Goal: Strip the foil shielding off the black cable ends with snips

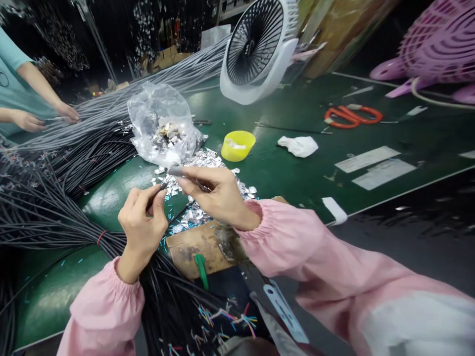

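A white fan (256, 47) stands on the green desk (293, 185), behind a yellow cup (237, 154). Right of the cup lie a crumpled tissue (300, 147), red scissors (352, 115) and two pale strips (384, 174). A pink fan (443, 44) stands far right.

Cables crowd a green counter (270, 193) in what appears to be a wiring workshop, or a small factory floor. Long grey cables (178, 74) stretch across the far side in a thick sheaf, while black cables (100, 148) lie heaped and bundled at left, some ending in splayed coloured wires (249, 320). Silvery foil scraps (208, 159) litter the surface beside a clear plastic bag (146, 111) of small cuttings. Orange-handled scissors (352, 117) lie near a pink fan (441, 44), with a white fan (254, 44) standing farther left. A co-worker in a teal top (15, 74) stands by the cables, and elastic-cuffed pink sleeves (289, 235) suggest workwear.
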Tool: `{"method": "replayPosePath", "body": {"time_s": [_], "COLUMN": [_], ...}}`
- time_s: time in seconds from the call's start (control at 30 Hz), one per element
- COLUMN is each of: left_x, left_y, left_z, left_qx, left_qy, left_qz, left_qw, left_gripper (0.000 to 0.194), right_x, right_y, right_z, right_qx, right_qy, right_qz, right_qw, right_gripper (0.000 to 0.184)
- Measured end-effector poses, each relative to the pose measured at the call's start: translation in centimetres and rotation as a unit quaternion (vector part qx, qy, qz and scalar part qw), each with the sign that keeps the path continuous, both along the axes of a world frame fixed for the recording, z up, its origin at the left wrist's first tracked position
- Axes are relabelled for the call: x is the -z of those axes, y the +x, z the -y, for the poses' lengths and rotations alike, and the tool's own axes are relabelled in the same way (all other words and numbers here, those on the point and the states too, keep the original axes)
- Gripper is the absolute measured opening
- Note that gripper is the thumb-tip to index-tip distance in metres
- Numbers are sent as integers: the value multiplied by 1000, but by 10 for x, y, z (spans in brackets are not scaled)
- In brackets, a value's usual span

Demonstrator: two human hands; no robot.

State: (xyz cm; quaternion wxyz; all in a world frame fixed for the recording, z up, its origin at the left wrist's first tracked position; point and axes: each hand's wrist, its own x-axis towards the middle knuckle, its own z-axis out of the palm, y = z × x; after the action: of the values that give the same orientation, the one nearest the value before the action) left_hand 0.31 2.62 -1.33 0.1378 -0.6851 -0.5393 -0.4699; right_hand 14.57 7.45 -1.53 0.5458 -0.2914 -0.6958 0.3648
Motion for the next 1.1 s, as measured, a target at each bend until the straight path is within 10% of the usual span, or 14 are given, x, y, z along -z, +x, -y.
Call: {"method": "replayPosePath", "body": {"time_s": [0.63,0.97,1.1], "left_x": [-10,-11,-14], "left_y": [-4,-1,1], "left_z": [2,0,0], "left_qx": [49,143,132], "left_qy": [-164,-329,-310], "left_qz": [125,423,427], "left_qw": [977,832,839], "left_gripper": [22,46,45], "right_x": [5,3,4], "right_y": [0,2,1], "right_z": [6,8,6], "right_qx": [-16,-39,1], "right_qy": [50,47,30], "right_qz": [32,41,48], "right_qw": [998,997,998], "right_gripper": [34,31,37]}}
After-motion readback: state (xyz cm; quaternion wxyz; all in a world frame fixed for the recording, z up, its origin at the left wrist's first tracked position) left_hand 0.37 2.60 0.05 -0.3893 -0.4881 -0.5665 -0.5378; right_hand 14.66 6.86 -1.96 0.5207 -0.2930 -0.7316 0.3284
